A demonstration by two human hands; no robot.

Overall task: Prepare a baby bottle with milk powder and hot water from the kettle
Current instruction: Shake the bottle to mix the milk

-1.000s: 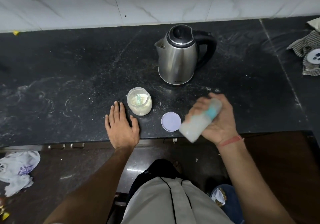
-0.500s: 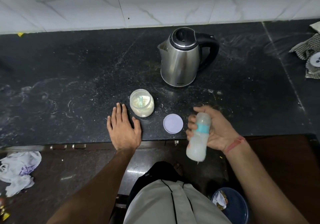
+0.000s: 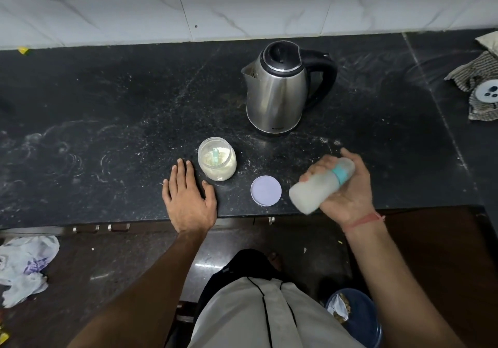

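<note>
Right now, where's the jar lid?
In the head view the lilac lid lies flat near the counter's front edge, between the open powder jar on its left and the bottle gripped in the right hand.

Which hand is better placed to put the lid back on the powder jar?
Left, probably. The left hand lies flat and free on the counter beside the jar, with the lid close by. The right hand is busy gripping the bottle.
</note>
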